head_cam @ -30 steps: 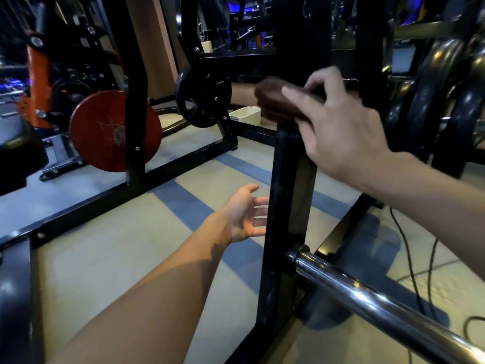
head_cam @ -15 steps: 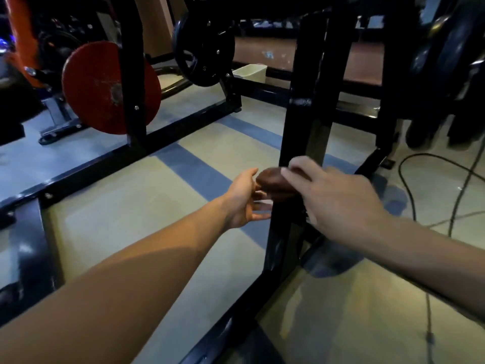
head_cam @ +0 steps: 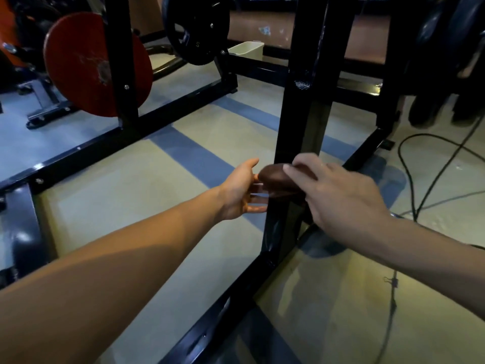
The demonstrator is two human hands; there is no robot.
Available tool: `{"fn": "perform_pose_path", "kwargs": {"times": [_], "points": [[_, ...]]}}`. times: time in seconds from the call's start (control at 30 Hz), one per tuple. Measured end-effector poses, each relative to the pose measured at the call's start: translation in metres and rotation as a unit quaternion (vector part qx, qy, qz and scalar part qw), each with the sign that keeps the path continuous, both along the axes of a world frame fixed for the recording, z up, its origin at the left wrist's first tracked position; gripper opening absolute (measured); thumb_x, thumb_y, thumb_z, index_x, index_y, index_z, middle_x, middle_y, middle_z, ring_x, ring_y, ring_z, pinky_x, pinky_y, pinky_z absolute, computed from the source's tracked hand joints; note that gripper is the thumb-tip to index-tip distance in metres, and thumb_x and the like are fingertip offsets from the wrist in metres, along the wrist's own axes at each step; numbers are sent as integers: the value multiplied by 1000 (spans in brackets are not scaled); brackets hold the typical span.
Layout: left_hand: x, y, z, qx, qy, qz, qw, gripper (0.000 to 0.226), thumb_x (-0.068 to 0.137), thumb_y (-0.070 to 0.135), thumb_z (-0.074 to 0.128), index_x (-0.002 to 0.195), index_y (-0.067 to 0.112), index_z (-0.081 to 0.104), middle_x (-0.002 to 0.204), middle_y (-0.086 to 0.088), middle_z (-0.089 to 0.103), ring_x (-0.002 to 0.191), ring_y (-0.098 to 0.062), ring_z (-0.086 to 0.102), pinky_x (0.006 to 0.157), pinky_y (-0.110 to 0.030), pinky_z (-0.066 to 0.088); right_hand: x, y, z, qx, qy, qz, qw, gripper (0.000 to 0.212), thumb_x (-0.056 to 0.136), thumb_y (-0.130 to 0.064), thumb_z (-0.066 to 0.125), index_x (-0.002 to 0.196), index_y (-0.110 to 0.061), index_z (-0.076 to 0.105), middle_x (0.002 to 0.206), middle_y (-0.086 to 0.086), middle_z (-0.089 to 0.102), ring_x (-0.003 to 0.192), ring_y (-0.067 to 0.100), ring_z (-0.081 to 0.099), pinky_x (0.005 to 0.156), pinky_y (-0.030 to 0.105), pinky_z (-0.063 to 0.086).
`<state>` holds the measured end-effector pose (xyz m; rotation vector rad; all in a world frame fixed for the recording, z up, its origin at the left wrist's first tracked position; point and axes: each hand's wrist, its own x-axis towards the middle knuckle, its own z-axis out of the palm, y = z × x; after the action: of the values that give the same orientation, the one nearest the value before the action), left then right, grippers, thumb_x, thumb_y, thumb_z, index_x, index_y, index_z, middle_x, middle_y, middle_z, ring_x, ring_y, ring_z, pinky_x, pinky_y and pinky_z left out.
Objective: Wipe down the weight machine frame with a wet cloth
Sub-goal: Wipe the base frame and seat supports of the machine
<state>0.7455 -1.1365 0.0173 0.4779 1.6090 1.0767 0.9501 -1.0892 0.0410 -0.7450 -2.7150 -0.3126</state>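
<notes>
A black upright post of the weight machine frame rises through the middle of the view. My right hand holds a dark brown cloth against the lower part of this post, fingers curled over the cloth. My left hand is just left of the post at the same height, fingers straight and spread, its fingertips close under the cloth. Whether they touch it I cannot tell.
Black base rails run along the pale floor. A red weight plate and a black plate hang at the back left. A cream tub sits behind the rail. Black cables trail over the floor on the right.
My right hand has slid the cloth down the post from near the top to low on it. The view has tilted downward. My left hand has stayed beside the post.
</notes>
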Motion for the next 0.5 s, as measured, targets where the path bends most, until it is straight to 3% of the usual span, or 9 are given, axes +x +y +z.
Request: {"fn": "perform_pose_path", "kwargs": {"times": [0.1,0.23,0.3,0.37,0.4,0.5], "points": [[-1,-4,1,5,1,-10,1000,53,104,56,37,103,12,66,96,-9,74,105,-30,70,104,-45,53,-3,5,8,-3,29,-18,999,66,92,-24,66,153,-25,42,147,0,37,97,27,60,52,29,33],[-1,-3,3,-4,0,5,1000,61,106,57,28,110,11,68,111,-16,73,105,-29,72,96,-45,58,0,-7,-12,7,-37,-5,999,76,79,-17,76,150,-19,48,142,5,44,88,30,62,53,31,35],[-3,-1,2,-12,-4,5,1000,62,107,57,25,100,15,70,91,-8,75,83,-23,72,72,-34,59,2,-18,-26,7,-81,43,996,62,86,-12,59,147,-16,50,140,6,49,90,32,61,60,36,46],[-4,0,1,-15,-9,-1,1000,61,107,57,25,99,16,69,84,-4,74,80,-22,70,69,-32,55,5,-28,-36,3,-106,73,992,53,94,-13,35,145,-18,48,138,3,49,94,30,58,66,39,47],[-4,0,0,-15,-6,2,1000,61,107,57,26,100,15,69,85,-5,74,81,-23,71,69,-32,56,5,-29,-37,1,-104,75,992,53,95,-14,33,145,-20,48,136,1,49,94,29,58,64,38,45],[-3,1,2,-15,11,5,1000,60,107,55,27,105,13,70,90,-8,77,79,-22,74,66,-30,60,1,-14,-20,13,-42,37,998,60,89,-19,52,148,-27,45,135,0,49,87,27,60,55,33,40]]}}
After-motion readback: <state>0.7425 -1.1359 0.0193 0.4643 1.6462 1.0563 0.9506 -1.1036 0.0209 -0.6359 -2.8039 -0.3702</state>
